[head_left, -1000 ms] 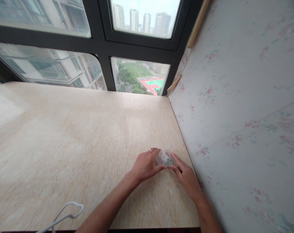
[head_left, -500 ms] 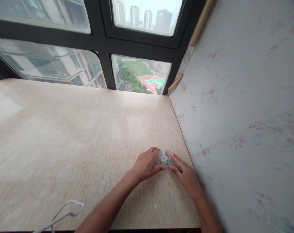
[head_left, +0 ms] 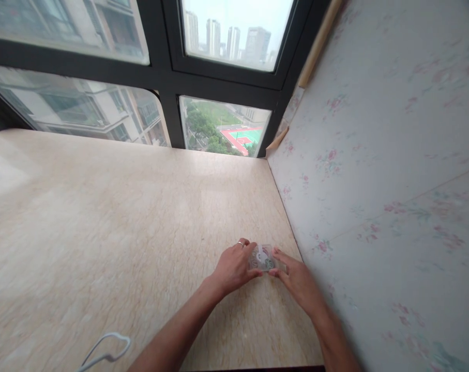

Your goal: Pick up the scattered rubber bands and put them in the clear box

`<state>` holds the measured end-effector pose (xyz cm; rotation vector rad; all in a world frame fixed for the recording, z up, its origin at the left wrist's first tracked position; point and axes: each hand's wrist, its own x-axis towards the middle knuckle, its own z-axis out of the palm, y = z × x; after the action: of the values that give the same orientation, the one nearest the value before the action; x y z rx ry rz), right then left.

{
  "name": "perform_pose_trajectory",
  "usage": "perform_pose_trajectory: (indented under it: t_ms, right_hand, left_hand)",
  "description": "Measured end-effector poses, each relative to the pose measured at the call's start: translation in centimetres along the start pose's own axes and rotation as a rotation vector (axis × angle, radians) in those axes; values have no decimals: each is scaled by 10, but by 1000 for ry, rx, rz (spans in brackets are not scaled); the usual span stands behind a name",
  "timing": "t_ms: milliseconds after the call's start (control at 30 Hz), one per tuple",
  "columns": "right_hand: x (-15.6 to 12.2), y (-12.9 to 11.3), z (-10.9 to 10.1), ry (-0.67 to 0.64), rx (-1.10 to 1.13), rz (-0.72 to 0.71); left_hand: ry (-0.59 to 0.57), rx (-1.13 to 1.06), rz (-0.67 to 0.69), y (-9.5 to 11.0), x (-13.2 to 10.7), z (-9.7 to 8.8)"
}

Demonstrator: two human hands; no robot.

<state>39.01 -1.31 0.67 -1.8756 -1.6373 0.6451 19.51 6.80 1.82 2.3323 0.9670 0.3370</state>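
A small clear plastic box (head_left: pixel 262 258) with white, red and green markings lies on the marble-patterned sill, close to the wall. My left hand (head_left: pixel 236 266), with a ring on one finger, grips the box's left end between thumb and fingers. From the other side, my right hand (head_left: pixel 296 276) pinches the right end with its thumb and forefinger. What is inside the box is too small to make out.
The broad beige sill (head_left: pixel 114 222) stretches left and up to a dark window frame (head_left: pixel 222 80). On the right rises a flower-patterned wall (head_left: pixel 374 155), close beside my right arm. A white cable (head_left: pixel 108 354) loops at the lower left.
The view has tilted slightly, so the scene sits a little lower and the cable is less in sight. Both hands stay at the box with nearly the same hold.
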Motion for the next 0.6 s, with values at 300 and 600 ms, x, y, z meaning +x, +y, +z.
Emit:
perform_pose_trajectory:
  t_ms: [300,600]
  right_hand:
    - [-18,-1,15,127,102,71]
    - [-23,-7,18,322,60,-78]
  left_hand:
    - [172,-49,28,-14,-12,26]
    - [156,-131,-31,-11,-19,28]
